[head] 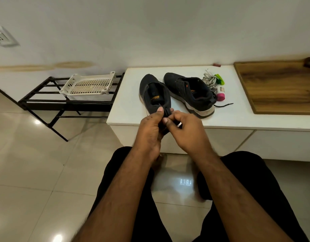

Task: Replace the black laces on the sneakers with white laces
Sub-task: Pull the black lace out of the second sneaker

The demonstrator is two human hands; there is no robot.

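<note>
On the white desk [194,123] two black sneakers lie with toes toward the wall and heels toward the person. The left sneaker [155,92] sits just beyond the hands, and no lace shows on it. The left hand [150,128] and right hand [187,130] meet at its heel end, both pinching one bunched black lace [165,113] between thumbs and fingertips, clear of the shoe. The bundle runs roughly upright between the two grips. The right sneaker [190,94] lies beside it, a loose black lace end [224,104] trailing rightward from its heel. The white laces [210,81] lie heaped at the far right, nearer the right hand, so that hand probably reaches for them once the black bundle is set down.
</note>
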